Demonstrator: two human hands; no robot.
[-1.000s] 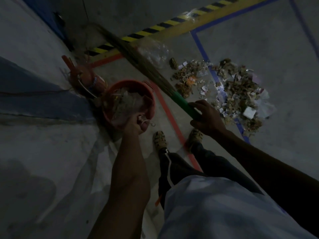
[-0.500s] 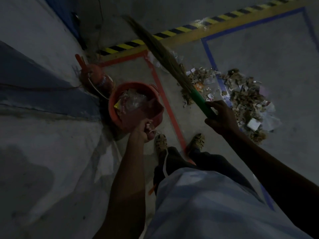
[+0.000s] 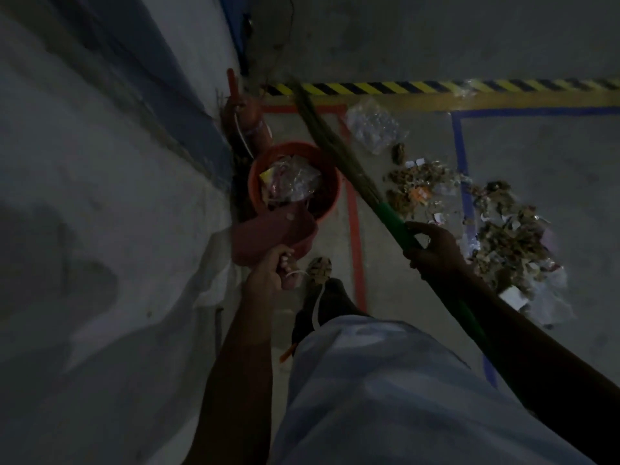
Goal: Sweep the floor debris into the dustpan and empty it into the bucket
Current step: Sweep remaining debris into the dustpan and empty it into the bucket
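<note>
Dim concrete floor [image 3: 385, 256] runs under the person's feet, crossed by red and blue tape lines, with a yellow-and-black hazard stripe [image 3: 436, 87] along the far edge. An orange bucket [image 3: 330, 199] stands by the grey wall on the left, filled with crumpled plastic and wrappers. Just at its near rim hangs a reddish dustpan [image 3: 268, 234], whose handle the left hand [image 3: 268, 275] grips with curled fingers; whether the pan touches the rim is hard to tell in this light. The right hand [image 3: 432, 246] is wrapped around the green handle of a broom [image 3: 335, 152], whose straw bristles slant up past the bucket's right side toward the stripe. A heap of debris [image 3: 496, 226], paper scraps and dry bits, lies on the floor right of the broom, across the blue line. A clear plastic bag [image 3: 375, 129] lies near the stripe.
</note>
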